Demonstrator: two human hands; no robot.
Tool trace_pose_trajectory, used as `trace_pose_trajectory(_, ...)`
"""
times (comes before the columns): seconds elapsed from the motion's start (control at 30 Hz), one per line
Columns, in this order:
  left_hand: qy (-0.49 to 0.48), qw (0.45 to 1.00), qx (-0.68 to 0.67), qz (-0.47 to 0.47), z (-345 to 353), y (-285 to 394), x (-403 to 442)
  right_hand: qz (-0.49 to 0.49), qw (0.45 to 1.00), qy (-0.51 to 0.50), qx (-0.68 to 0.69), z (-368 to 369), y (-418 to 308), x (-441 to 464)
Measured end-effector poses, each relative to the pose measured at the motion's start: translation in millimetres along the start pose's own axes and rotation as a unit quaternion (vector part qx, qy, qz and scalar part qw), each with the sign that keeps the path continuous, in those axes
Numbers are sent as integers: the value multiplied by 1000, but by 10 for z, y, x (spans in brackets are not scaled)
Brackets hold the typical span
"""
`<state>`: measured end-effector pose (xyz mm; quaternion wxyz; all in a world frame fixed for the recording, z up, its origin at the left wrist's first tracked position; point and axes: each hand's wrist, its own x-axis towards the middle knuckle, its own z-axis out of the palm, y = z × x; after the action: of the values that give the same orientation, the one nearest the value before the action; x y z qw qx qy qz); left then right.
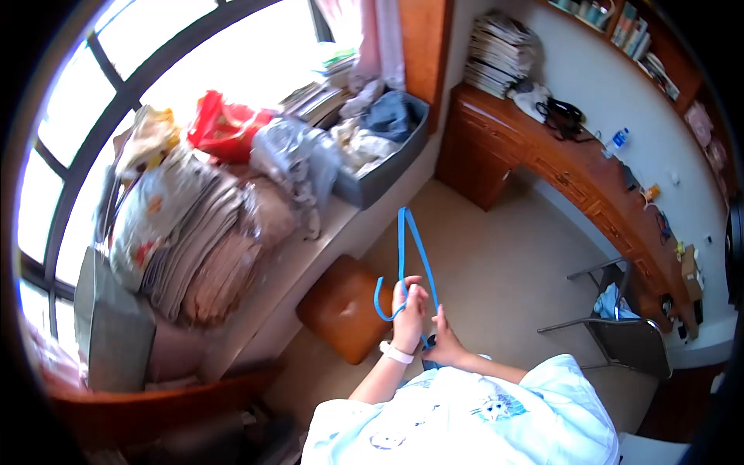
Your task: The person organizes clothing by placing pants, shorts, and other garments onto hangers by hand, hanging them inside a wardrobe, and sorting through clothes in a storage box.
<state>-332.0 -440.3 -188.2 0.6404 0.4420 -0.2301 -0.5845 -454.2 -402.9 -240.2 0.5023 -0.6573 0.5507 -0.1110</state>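
Note:
A blue clothes hanger (419,246) is held up in front of my body, its long bars pointing away from me and its curved hook towards the left. My left hand (409,314), with a white band on the wrist, is closed round the hanger near its hook. Lower and to the right, my right hand (446,346) grips the near end of the hanger, one finger pointing up along the bar. A small dark shape beside the right hand is too unclear to name.
A brown leather-topped stool (347,308) stands left of my hands. Folded fabrics (205,263), bags and a grey storage box (387,177) fill the window ledge. A folding chair (629,341) and a curved wooden desk (570,174) are on the right.

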Motion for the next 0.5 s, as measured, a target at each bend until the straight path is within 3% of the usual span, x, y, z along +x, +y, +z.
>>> trace_pose_trajectory(0.07,-49,998,11,-32,432,-174,336,-8,996,93,-14,-397,309,189)
trace_pose_trajectory(0.17,-79,988,135,-9,636,-413,841,43,974,182,125,-935,695,462)
trace_pose_trajectory(0.2,-63,984,164,9,633,-442,1078,75,952,220,198,-1103,802,556)
trace_pose_trajectory(0.3,4,968,248,42,469,-377,2019,86,920,331,194,-1521,1135,844)
trace_pose_trajectory(0.4,94,958,271,21,218,-334,3234,140,892,337,267,-1870,1105,1042)
trace_pose_trajectory(0.47,124,911,390,52,40,-284,4206,114,898,348,242,-1910,1396,1287)
trace_pose_trajectory(0.5,146,878,434,138,128,-130,4602,123,889,367,246,-1993,1288,1404)
